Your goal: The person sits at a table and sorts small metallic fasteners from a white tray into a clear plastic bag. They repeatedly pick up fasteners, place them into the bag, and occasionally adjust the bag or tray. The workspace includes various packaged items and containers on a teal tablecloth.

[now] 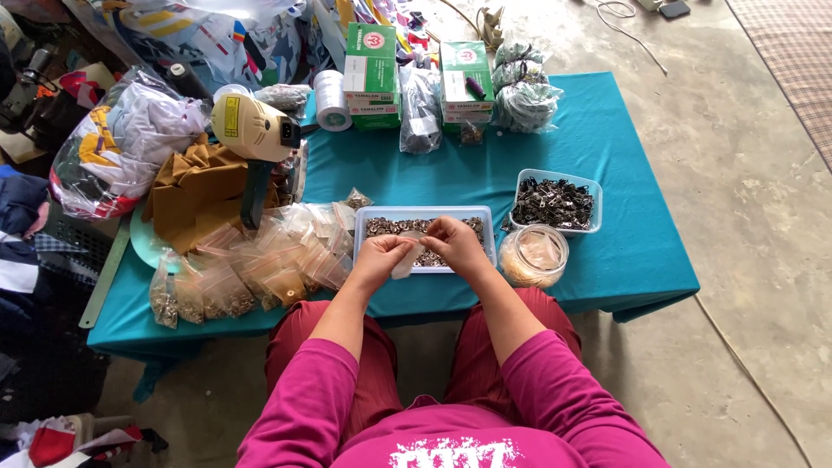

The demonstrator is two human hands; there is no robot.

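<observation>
My left hand (379, 257) and my right hand (454, 244) meet over a shallow pale blue tray (425, 211) filled with several small metal parts. Together they hold a small clear plastic bag (407, 258) by its top, and it hangs over the tray's near edge. Both hands pinch the bag with bent fingers. The tray rests on a low table covered in teal cloth (641, 243), right in front of my knees.
Filled clear packets (260, 264) lie piled left of the tray. A clear tub of dark metal clips (555, 203) and a round jar (534, 256) sit to the right. Green boxes (371, 65), white tape roll (332, 100), bags and cloth crowd the far side.
</observation>
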